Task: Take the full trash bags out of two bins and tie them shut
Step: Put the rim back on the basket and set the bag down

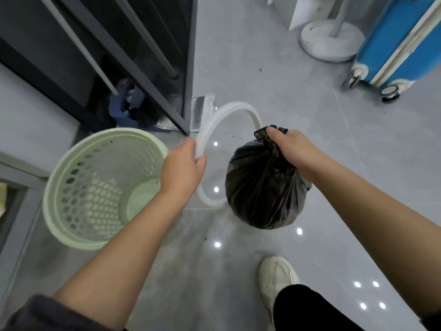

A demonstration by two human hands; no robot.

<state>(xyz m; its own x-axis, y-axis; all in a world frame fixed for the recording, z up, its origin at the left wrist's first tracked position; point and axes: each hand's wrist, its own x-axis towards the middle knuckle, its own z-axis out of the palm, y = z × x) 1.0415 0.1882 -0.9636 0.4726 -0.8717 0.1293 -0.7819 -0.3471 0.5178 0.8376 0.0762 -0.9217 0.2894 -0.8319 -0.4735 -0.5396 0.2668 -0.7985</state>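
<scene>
The right hand (pixel 290 152) was closed around the gathered neck of a full black trash bag (pixel 263 187), which hung clear above the grey tiled floor (pixel 274 75). The left hand (pixel 183 168) held a white plastic ring (pixel 235 109) in a closed grip at its near left edge, just beside the bag. Left of the hands stood a pale green perforated bin (pixel 95 185), without a bag. A white shoe (pixel 276 280) rested on the floor below the bag. A blue suitcase (pixel 396 41) and a white fan base (pixel 330 40) stood well apart, at the upper right.
</scene>
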